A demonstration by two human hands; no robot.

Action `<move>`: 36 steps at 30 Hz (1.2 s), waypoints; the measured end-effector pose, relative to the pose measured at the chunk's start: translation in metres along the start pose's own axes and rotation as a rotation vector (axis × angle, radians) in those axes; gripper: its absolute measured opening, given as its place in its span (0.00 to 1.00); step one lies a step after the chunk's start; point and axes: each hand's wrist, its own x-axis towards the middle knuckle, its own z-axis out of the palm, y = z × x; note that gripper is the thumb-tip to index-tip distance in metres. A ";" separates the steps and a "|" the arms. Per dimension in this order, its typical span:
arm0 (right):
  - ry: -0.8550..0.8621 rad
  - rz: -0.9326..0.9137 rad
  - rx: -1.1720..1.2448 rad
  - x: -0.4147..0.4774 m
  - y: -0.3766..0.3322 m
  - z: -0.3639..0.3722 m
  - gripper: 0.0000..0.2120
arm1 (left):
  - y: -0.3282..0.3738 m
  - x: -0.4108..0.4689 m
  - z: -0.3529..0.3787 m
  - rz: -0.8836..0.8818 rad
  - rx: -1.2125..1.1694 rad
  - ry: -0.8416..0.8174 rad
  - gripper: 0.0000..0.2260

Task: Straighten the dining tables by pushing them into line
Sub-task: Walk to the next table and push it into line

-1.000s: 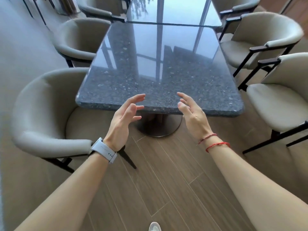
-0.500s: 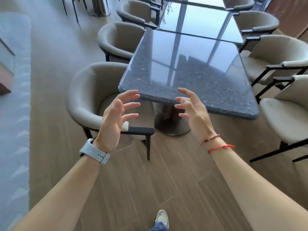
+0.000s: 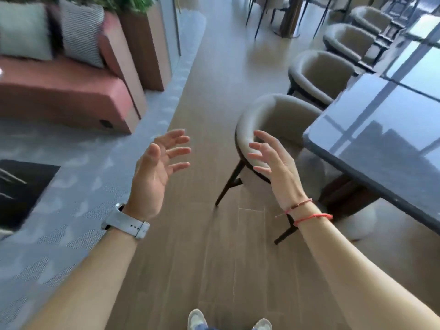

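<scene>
Shows a dark polished dining table (image 3: pixel 381 144), with a second table (image 3: pixel 426 77) just beyond its far end. Left hand (image 3: pixel 154 172) raised in open air well left of the dining table, palm turned inward, fingers spread and slightly curved, holding nothing. Right hand (image 3: pixel 273 167) likewise spread and empty, nearer the dining table yet clear of its edge. Beige tub chair (image 3: pixel 281 120) drawn up at the dining table's left side. White watch (image 3: pixel 126 222) on the left wrist; red cord bracelets (image 3: pixel 309 214) on the right.
</scene>
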 end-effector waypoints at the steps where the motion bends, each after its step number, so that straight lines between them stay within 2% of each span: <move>1: -0.047 0.002 0.005 0.004 -0.002 0.022 0.16 | 0.005 -0.008 -0.022 0.002 0.002 0.050 0.38; 6: -0.231 -0.002 0.012 0.020 -0.017 0.112 0.18 | 0.026 -0.037 -0.108 0.032 0.053 0.246 0.45; 9: -0.293 -0.011 0.011 0.031 -0.023 0.149 0.18 | 0.032 -0.039 -0.137 0.053 0.044 0.314 0.43; 17: -0.352 -0.030 -0.017 0.086 -0.029 0.202 0.16 | 0.024 0.003 -0.183 0.063 0.040 0.374 0.41; 24: -0.314 -0.028 0.017 0.189 -0.027 0.227 0.16 | 0.015 0.114 -0.214 0.057 0.071 0.334 0.37; 32: -0.245 -0.006 0.084 0.333 -0.043 0.251 0.18 | 0.016 0.277 -0.243 0.064 0.121 0.262 0.42; 36: -0.212 -0.003 0.091 0.396 -0.048 0.259 0.18 | 0.016 0.349 -0.261 0.072 0.098 0.235 0.41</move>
